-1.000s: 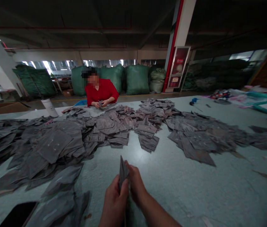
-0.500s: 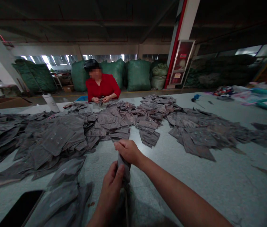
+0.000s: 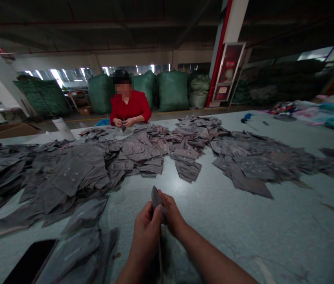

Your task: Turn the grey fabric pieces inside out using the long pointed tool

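Low in the middle of the view, a grey fabric piece stands upright between my hands, its narrow tip pointing away from me. My left hand is closed around its near side, thumb lying along the cloth. On the other side, my right hand has its fingers closed against the same piece; its fingertips are partly hidden. Beyond them lies a long heap of grey fabric pieces. A few more grey pieces rest to the left of my left hand.
A dark phone lies at the lower left on the pale table. Across from me, a person in a red top handles a small grey piece. A white bottle stands at the far left, and a blue-handled tool at the far right.
My right hand reached forward over the fabric piece's top, then came back down beside my left hand. The cloth remains in my left hand. The person opposite has brought both hands closer together.
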### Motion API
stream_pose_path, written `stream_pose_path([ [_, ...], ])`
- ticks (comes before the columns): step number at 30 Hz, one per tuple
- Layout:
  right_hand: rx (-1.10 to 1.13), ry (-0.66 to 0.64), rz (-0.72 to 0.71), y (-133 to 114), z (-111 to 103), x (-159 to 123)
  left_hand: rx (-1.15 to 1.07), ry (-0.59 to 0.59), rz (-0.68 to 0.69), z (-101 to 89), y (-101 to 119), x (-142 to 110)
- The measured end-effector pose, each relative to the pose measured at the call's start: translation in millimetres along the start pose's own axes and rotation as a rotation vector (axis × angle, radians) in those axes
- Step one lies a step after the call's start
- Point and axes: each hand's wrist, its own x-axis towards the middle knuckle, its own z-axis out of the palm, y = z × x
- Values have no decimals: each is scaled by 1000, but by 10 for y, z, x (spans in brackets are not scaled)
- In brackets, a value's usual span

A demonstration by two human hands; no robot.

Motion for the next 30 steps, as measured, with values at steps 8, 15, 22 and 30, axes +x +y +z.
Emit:
stream_pose_path([
  [8, -320, -25, -99, -430, -352, 261, -250, 15, -39, -13, 153, 156],
  [15, -388, -19, -217, -708, -232, 312, -226, -43, -58, -94, 173, 321],
  [22, -273, -13, -136, -147, -265, -107, 234, 72, 171, -164, 2, 161],
  [30, -711, -178, -304, -534, -261, 195, 63, 23, -35, -191, -359, -81],
])
